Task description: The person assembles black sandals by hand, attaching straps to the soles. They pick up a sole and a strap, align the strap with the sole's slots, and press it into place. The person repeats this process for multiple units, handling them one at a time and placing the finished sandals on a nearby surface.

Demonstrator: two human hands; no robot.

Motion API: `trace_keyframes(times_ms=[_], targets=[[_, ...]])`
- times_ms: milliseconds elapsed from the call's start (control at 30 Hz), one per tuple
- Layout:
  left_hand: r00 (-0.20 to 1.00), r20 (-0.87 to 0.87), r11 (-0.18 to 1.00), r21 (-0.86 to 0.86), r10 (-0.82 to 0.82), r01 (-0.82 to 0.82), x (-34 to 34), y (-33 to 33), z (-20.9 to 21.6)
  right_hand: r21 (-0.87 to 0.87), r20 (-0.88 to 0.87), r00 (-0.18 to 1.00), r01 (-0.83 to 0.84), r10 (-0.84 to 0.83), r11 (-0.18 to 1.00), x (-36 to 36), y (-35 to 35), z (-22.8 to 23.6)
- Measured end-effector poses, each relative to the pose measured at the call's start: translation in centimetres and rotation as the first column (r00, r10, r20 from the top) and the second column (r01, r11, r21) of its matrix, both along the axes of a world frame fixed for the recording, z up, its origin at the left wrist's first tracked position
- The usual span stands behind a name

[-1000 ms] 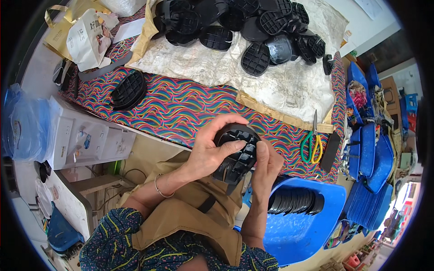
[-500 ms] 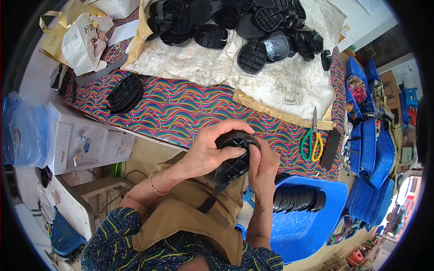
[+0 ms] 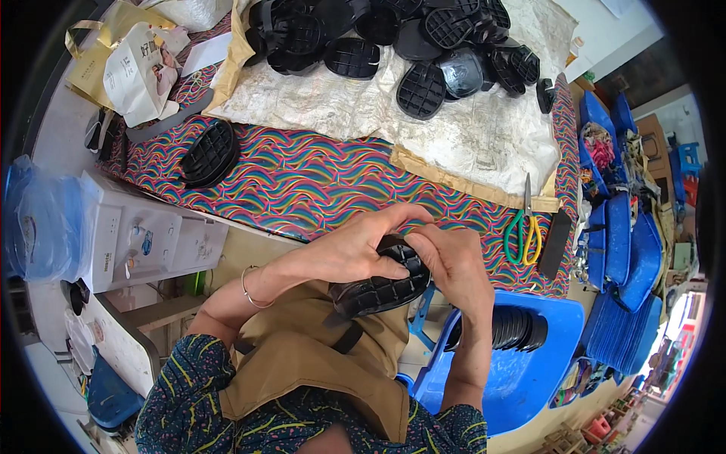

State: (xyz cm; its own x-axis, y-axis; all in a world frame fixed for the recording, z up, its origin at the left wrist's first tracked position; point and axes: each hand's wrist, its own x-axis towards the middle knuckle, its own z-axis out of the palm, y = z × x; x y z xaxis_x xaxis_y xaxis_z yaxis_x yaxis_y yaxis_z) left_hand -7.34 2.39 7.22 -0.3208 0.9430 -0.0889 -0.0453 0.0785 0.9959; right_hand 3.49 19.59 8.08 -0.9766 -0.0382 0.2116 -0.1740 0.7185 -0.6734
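A black shoe sole (image 3: 382,293) with a grid of recesses on its upturned face is held over my lap, in front of the table edge. My left hand (image 3: 352,246) grips it from the left, thumb pressed on the grid and fingers over the far rim. Closed on its right end is my right hand (image 3: 455,265), thumb at the rim. The fingers hide the far edge of the sole. Another black sole (image 3: 210,153) lies on the patterned tablecloth (image 3: 318,178) to the left.
Several black soles are heaped on a white sheet (image 3: 318,102) at the back. Scissors (image 3: 523,231) and a dark block (image 3: 556,244) lie at the right. Below stands a blue tub (image 3: 491,393) holding a row of black curved pieces (image 3: 518,329). A water dispenser (image 3: 147,238) is left.
The sole has tilted from steep to more nearly level, its right end turned right. My right hand has moved right and shifted its grip; my left hand stays on the sole.
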Motion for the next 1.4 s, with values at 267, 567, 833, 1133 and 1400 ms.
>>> trace_keyframes(times_ms=[267, 567, 833, 1133, 1400], targets=[[0.983, 0.074, 0.985, 0.019, 0.169, -0.171, 0.2, -0.4, -0.6, -0.056, -0.189, 0.913, 0.357, -0.361, 0.932, 2.0, -4.0, -4.1], [0.921, 0.154, 0.928, 0.052, 0.359, -0.370, 1.1, -0.4, -1.1, -0.475, -0.109, 0.695, 0.592, -0.711, 0.652, 1.4, -9.2, -5.5], [0.981, 0.112, 0.967, 0.185, 0.156, -0.175, 1.8, -0.2, -1.1, -0.576, 0.018, 0.824, 0.472, -0.567, 0.667, 1.5, -4.9, -2.9], [0.985, -0.073, 0.987, 0.052, 0.158, -0.154, 1.5, -0.5, 0.1, -0.528, -0.057, 0.814, 0.466, -0.578, 0.709, 2.5, -5.2, -3.9], [0.996, -0.026, 0.988, 0.133, 0.082, -0.078, 1.8, -1.0, 0.6, -0.611, -0.003, 0.782, 0.492, -0.623, 0.620, 2.8, -5.7, -3.1]])
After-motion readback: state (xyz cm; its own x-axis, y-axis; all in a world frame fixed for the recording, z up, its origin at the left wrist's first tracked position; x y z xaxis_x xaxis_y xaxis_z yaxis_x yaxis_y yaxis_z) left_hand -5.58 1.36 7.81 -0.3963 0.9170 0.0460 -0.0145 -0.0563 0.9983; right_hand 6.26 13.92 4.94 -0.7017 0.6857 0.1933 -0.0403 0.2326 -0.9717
